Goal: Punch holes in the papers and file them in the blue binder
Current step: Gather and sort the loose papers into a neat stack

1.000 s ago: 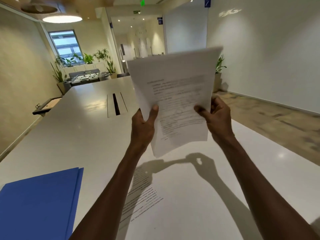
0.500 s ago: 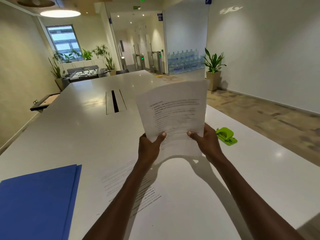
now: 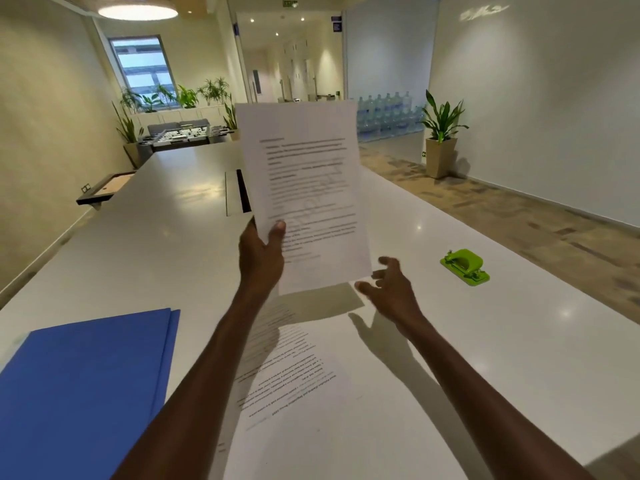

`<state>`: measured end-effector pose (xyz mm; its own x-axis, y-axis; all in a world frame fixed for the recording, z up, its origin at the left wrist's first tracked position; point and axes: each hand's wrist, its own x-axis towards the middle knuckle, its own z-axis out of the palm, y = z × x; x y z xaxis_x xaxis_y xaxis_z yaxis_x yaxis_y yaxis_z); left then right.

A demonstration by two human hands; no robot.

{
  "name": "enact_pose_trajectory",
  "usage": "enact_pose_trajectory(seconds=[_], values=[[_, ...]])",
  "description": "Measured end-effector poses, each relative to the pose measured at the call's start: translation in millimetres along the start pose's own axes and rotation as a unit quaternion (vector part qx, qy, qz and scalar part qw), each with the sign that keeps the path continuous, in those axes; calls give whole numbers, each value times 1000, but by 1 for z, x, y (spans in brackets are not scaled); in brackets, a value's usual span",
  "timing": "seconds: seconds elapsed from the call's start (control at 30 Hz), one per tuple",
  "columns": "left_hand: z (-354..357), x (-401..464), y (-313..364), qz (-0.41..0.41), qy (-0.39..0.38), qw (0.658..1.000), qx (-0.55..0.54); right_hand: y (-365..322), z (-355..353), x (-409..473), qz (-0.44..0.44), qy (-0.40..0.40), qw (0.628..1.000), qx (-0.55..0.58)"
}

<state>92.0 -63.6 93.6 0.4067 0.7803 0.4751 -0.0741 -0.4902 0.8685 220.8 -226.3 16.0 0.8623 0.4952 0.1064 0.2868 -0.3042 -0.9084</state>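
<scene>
Overhead, printed papers (image 3: 304, 192) are pinched upright in the left grip (image 3: 261, 252); the right grip (image 3: 389, 287) is spread open beside them, above the tabletop (image 3: 485, 341).

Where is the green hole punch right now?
In the head view the green hole punch sits on the white table, out to the right, just beyond the open right hand and untouched.
</scene>
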Motion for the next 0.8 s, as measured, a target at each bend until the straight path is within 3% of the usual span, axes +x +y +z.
enact_pose_trajectory(seconds=[0.17, 0.3, 0.43, 0.8], values=[[-34, 10, 2, -24, 32, 999, -21, -2, 49, -42, -100, -131, 968, -192], [-50, 9, 0, -42, 47, 998, -31, -15, 94, -77, -184, -227, 911, -291], [-59, 7, -3, -50, 51, 997, -31, -5, 108, -90, -179, -308, 858, -369], [-71, 8, -14, -69, 66, 995, -31, 26, 23, -19, -26, -277, 880, -384]])
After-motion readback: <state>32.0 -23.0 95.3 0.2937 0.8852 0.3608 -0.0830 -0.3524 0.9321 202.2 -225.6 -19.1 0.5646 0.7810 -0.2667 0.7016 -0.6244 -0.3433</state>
